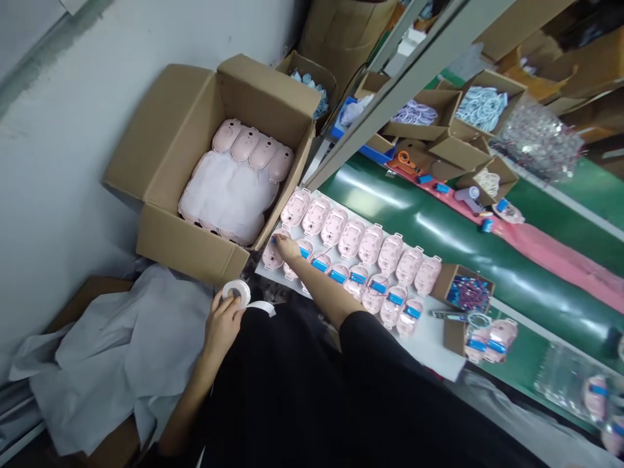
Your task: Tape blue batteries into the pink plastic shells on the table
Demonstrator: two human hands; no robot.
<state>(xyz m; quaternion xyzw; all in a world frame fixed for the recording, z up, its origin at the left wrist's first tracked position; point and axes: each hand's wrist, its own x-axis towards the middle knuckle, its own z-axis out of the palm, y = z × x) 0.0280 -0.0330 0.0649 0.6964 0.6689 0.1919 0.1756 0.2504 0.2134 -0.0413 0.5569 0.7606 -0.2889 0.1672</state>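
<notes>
My left hand (221,322) grips a white roll of tape (237,290), a loose strip trailing off to the right. My right hand (286,247) reaches across to the left end of the white board (429,335), fingers pinched down on a pink shell (272,253) with a small blue piece at the fingertips. Two rows of pink shells (363,244) lie on the board, the nearer row fitted with blue batteries (357,278).
An open cardboard box (195,247) holds more pink shells under white foam. White foam sheets (112,364) lie on a low box at left. A small carton of blue parts (467,292) sits right of the board, beside the green conveyor belt (439,227). Cartons of cables stand behind.
</notes>
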